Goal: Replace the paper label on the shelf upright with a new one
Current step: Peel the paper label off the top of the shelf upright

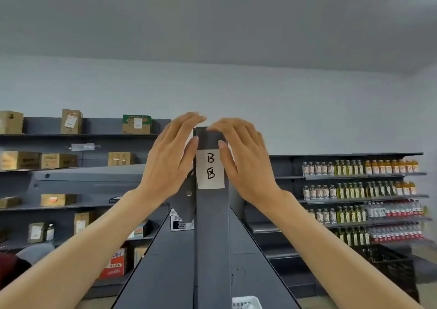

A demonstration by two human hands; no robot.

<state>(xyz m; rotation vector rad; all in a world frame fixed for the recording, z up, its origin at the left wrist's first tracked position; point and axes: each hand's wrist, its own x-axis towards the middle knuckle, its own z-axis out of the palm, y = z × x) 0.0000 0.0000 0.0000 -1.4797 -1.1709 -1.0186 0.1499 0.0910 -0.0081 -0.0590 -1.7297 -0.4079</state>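
A white paper label (210,169) with black handwritten characters sticks to the front of the dark grey shelf upright (212,233), near its top. My left hand (172,157) is raised at the upright's left side, fingers spread, its thumb tip touching the upright just above the label's top left corner. On the right side, my right hand (243,159) mirrors it, with its thumb at the label's top right corner. Both sets of fingertips curl over the top of the upright. Neither hand holds anything.
Grey shelves (78,135) at left carry cardboard boxes (71,121). Shelves at right hold rows of bottles (359,168). A white basket (246,303) shows at the bottom edge, by the upright's foot. Sloping shelf tops run down on both sides of the upright.
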